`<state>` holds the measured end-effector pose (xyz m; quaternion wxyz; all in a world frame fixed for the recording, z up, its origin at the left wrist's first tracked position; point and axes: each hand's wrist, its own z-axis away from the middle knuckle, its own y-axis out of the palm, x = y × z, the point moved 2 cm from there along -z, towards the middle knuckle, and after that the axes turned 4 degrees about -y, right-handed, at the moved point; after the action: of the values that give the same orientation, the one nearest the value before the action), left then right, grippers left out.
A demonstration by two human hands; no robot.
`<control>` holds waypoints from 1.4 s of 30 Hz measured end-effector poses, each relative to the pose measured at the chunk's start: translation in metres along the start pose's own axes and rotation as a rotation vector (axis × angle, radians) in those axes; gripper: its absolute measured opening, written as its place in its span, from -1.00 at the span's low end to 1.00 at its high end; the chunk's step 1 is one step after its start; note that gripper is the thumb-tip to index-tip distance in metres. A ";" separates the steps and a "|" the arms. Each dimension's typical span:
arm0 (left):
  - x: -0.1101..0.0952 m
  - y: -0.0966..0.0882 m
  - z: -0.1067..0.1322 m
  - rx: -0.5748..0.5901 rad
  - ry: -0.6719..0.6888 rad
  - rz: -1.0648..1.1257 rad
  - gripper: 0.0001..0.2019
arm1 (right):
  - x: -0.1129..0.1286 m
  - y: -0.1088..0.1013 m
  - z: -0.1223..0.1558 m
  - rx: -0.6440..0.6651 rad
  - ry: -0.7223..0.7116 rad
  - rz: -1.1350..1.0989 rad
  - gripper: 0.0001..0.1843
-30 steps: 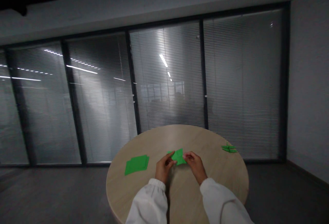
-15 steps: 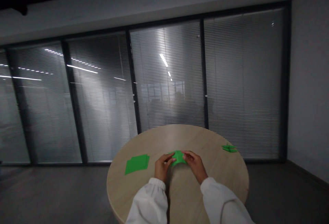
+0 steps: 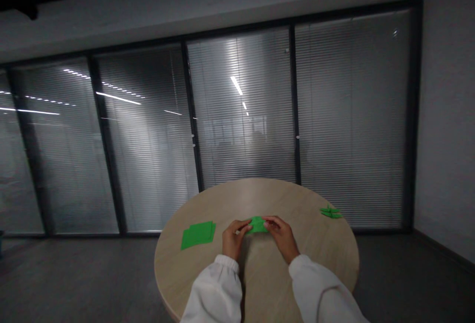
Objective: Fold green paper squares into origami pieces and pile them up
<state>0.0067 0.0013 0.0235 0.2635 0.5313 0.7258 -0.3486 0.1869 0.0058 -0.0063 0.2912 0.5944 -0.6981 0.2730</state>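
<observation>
Ahead of your fingers, a wall of glass panels (image 3: 241,110) in dark frames (image 3: 293,105) crosses the room, with slatted blinds (image 3: 345,115) behind the glass and a dark grey floor (image 3: 426,283) below. Your round desk (image 3: 208,199) has a pale wood-grain top. Your left hand (image 3: 233,240) and right hand (image 3: 282,238), in gathered white sleeves (image 3: 215,293), hold folded green paper (image 3: 257,225) between them, pinched in narrow fingers (image 3: 241,225). Left of your fingers lies a stack of green paper squares (image 3: 198,235); further right, near the desk's edge, sits a pointed folded green paper figure (image 3: 331,212).
</observation>
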 end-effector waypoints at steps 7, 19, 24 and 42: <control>-0.002 0.000 0.000 -0.010 -0.021 -0.011 -0.79 | 0.002 0.000 0.001 -0.018 0.003 0.013 -0.64; -0.004 0.001 -0.001 -0.016 -0.041 0.016 -0.78 | 0.005 0.001 0.000 -0.019 0.047 0.001 -0.61; 0.002 0.001 -0.002 -0.013 -0.124 0.099 -0.76 | 0.005 0.004 0.001 -0.019 0.118 -0.110 -0.58; 0.012 0.001 -0.005 0.033 -0.242 0.185 -0.67 | -0.008 0.002 0.001 -0.026 0.110 -0.035 -0.58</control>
<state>0.0041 0.0120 0.0175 0.3715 0.5541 0.6309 -0.3962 0.1857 0.0104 -0.0126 0.3414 0.5869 -0.6740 0.2911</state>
